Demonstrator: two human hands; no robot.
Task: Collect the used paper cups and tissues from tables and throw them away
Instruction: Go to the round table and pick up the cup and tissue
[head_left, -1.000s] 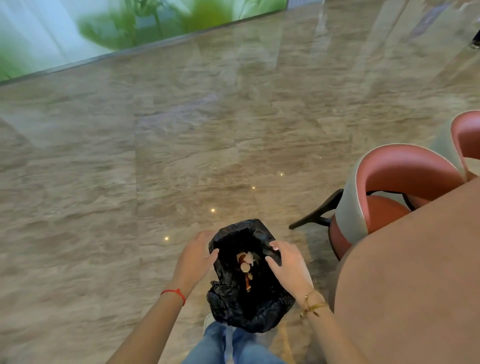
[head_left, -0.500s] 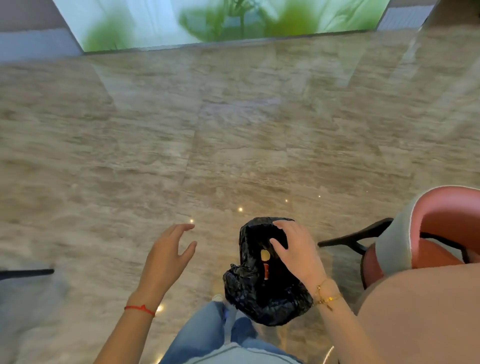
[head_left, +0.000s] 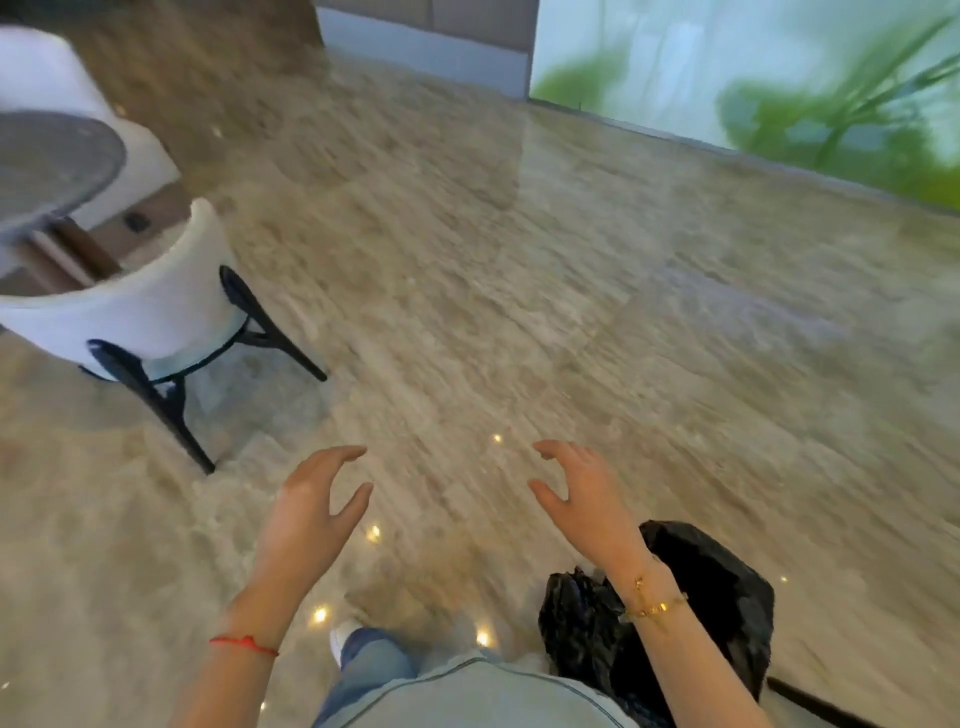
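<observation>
A glossy marble floor (head_left: 519, 312) is stretching across a blurred lobby. Both hands are hanging over it with fingers spread wide, the left hand (head_left: 311, 504) and the right hand (head_left: 582, 499) holding nothing. Behind the right wrist, the black trash bag (head_left: 727, 587) is sitting on the floor. Far beyond the left fingers, a round grey worktop (head_left: 52, 161) is waiting beside a white chair (head_left: 130, 306). This looks like walking between tables; next likely comes checking that worktop for cups and tissues, none visible yet.

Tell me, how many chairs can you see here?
1 for certain: a white chair with black legs stands on the left beside a round grey table. A white shape behind that table may be a second chair, but it is too blurred to tell.
</observation>
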